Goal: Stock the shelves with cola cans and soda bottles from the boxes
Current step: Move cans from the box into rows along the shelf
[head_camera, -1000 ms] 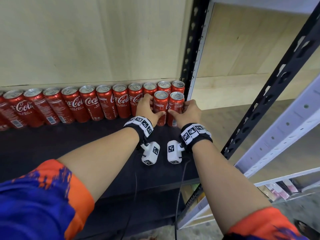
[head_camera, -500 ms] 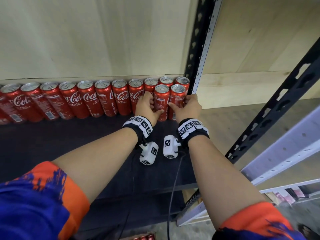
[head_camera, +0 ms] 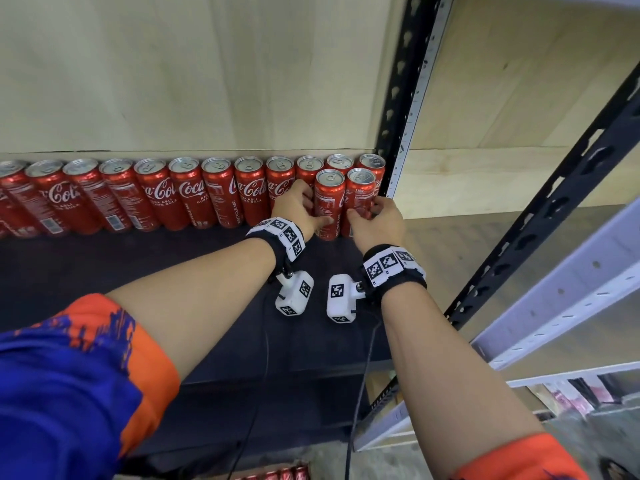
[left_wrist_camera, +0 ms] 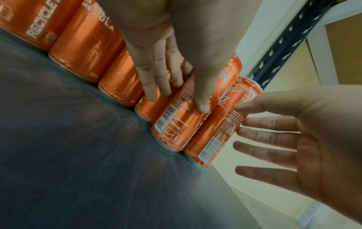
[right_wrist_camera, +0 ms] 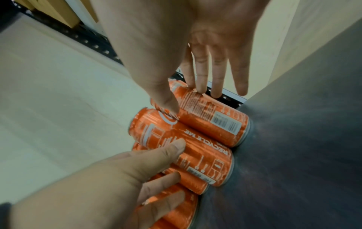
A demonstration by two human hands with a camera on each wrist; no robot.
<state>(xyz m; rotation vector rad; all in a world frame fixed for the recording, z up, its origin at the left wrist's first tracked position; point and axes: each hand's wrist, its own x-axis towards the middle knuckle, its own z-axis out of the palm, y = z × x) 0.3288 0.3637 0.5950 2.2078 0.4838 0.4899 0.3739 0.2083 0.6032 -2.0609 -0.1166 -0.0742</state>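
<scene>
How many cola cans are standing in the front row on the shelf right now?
2: one red cola can by the left hand, another by the right hand, both before the back row.

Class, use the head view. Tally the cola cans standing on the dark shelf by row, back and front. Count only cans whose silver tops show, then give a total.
Back-row cans: 12
Front-row cans: 2
Total: 14
</scene>
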